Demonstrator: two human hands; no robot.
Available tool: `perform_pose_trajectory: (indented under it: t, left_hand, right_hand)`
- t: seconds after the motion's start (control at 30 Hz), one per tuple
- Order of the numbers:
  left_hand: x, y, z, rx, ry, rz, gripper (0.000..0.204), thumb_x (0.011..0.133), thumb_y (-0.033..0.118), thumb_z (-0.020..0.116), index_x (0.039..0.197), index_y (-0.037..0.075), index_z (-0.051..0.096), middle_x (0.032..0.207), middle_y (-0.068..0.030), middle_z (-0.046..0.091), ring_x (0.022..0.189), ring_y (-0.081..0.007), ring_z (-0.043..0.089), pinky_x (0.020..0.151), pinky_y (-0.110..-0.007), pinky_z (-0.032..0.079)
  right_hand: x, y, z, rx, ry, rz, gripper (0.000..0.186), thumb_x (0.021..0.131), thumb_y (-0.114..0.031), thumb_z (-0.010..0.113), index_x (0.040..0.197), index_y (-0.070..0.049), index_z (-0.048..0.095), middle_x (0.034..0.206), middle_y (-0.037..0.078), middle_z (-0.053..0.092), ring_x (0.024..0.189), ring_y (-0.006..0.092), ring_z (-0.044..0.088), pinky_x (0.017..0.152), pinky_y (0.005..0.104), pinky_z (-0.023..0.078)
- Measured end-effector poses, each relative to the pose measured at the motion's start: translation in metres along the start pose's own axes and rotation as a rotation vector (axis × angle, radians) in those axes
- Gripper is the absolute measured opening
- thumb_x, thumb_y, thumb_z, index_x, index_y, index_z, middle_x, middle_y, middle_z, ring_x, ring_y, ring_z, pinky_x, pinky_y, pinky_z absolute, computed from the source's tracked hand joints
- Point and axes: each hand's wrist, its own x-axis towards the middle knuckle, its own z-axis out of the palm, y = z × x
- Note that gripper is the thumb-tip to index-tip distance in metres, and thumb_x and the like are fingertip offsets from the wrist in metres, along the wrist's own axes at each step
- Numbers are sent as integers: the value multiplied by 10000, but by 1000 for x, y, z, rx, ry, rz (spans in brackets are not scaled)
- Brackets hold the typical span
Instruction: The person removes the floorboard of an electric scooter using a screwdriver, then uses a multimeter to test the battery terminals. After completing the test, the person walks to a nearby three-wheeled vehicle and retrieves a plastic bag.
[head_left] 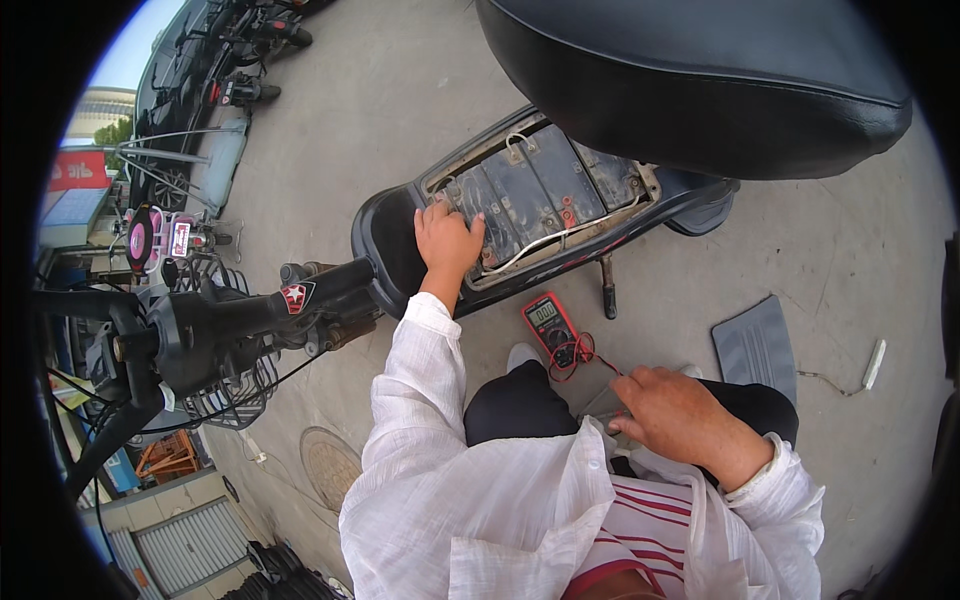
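Note:
An electric scooter's battery compartment (478, 278) lies uncovered in front of me, with several dark, dusty batteries (530, 180) side by side in it. My left hand (447, 245) rests on the compartment's front end, thumb and fingers apart, touching the nearest battery. Its fingertips partly hide the wiring there. A red multimeter (550, 325) lies face up on the ground by my knee, its display lit. From it a coiled red test lead (572, 355) runs to my right hand (670, 410), whose fingers are curled around the lead's end above my lap. The probe tip is hidden.
The black seat (700, 80) is raised over the compartment's rear. A white cable (560, 236) crosses the batteries. At left are the handlebar (110, 430) and front basket (235, 390). A grey ribbed panel (755, 350) lies on the ground at right. Parked scooters (240, 90) stand beyond.

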Motion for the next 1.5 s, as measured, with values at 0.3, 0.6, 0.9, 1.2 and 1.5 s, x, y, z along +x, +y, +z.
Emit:
perform_pose_trajectory:
  t: [0.3, 0.6, 0.9, 1.2, 1.5]
  left_hand:
    - [23, -24, 10, 241, 212, 53, 439, 855, 404, 644, 1129, 61, 635, 1347, -162, 517, 1359, -348, 376, 1142, -507, 229]
    - [-1, -38, 18, 322, 31, 318, 536, 898, 298, 602, 1337, 2, 520, 1433, -136, 466, 1393, -273, 350, 1157, -412, 247]
    - [-81, 9, -21, 97, -452, 279, 503, 943, 346, 507, 1301, -5, 556, 1355, -203, 537, 1332, -306, 435, 1124, -411, 304]
    - [3, -11, -2, -266, 119, 150, 680, 936, 327, 567, 1448, -44, 318, 1517, -262, 290, 1408, -403, 288, 1140, -431, 287]
    - [15, 120, -55, -147, -438, 329, 409, 921, 423, 572, 876, 34, 691, 692, -134, 678, 645, -292, 668, 619, -411, 490]
  right_hand:
    - [1, 3, 8, 2, -27, 3, 307, 828, -270, 699, 950, -17, 576, 926, 170, 601, 874, 355, 630, 751, 435, 526]
    - [1, 5, -1, -25, 8, 22, 299, 845, -281, 685, 943, -19, 581, 931, 173, 604, 865, 361, 636, 742, 438, 528]
    - [-14, 7, -2, -17, 16, 18, 305, 849, -280, 681, 954, -13, 577, 928, 177, 610, 870, 366, 637, 749, 442, 528]
    - [-3, 17, -1, 44, 34, 39, 335, 853, -285, 680, 1016, -7, 588, 957, 179, 620, 893, 370, 633, 770, 443, 526]
    - [-37, 93, -9, 40, 92, 299, 427, 874, -358, 649, 1089, 6, 586, 980, 157, 616, 902, 309, 638, 754, 405, 526]
